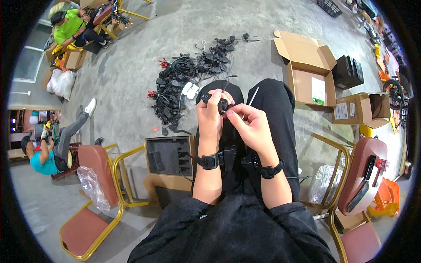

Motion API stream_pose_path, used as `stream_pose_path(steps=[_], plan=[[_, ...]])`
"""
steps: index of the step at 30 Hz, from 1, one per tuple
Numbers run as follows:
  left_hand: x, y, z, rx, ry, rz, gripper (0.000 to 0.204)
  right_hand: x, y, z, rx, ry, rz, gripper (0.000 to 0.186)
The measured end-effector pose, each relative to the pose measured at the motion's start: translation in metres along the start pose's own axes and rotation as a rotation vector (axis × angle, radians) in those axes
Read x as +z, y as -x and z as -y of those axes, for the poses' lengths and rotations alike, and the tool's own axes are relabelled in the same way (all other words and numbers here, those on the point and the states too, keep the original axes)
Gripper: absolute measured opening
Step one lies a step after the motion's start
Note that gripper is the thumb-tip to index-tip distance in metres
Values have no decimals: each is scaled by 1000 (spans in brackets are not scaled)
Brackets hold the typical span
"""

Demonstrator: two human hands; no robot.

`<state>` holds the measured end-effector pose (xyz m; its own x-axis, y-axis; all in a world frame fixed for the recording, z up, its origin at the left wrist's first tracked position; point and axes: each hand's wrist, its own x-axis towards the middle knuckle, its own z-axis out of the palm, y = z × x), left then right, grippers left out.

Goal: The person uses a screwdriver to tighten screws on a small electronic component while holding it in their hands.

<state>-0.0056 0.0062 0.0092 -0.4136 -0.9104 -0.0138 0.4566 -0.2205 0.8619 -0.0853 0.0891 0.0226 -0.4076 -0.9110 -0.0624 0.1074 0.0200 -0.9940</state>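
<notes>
Above my lap, my left hand (pixel 211 115) is closed around a small black device (pixel 222 104) with round parts. A thin dark cable (pixel 227 81) runs up from it and ends in a reddish tip. My right hand (pixel 253 126) is closed, with thumb and forefinger pinched at the device's lower right side. A thin pale rod (pixel 252 97) sticks up out of its fingers; its lower end is hidden by the hand. What the right fingertips pinch is too small to make out.
Ahead on the floor lies a heap of black cabled parts (pixel 173 83) with a white bundle (pixel 190 90). An open cardboard box (pixel 302 70) is at the right, a box with black compartments (pixel 170 138) at the left. Chairs (pixel 98 168) flank me; two people (pixel 70 28) sit farther left.
</notes>
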Motion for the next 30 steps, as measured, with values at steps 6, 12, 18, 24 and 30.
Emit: stream_pose_path(steps=[6, 12, 18, 24, 30], plan=[[-1, -2, 2, 0, -47, -4, 27, -2, 0, 4, -74, 107, -11, 14], [-2, -3, 1, 13, -71, 10, 28, -1, -2, 0, -183, 243, -35, 14], [-1, -1, 3, -2, -93, 32, 26, -7, -8, -10, 156, -211, 21, 14], [-6, -3, 6, 72, -54, 44, 28, -2, -5, -11, 24, -42, -7, 14], [-6, -3, 8, 64, -67, 22, 26, -2, -5, -7, -146, 170, -45, 13]])
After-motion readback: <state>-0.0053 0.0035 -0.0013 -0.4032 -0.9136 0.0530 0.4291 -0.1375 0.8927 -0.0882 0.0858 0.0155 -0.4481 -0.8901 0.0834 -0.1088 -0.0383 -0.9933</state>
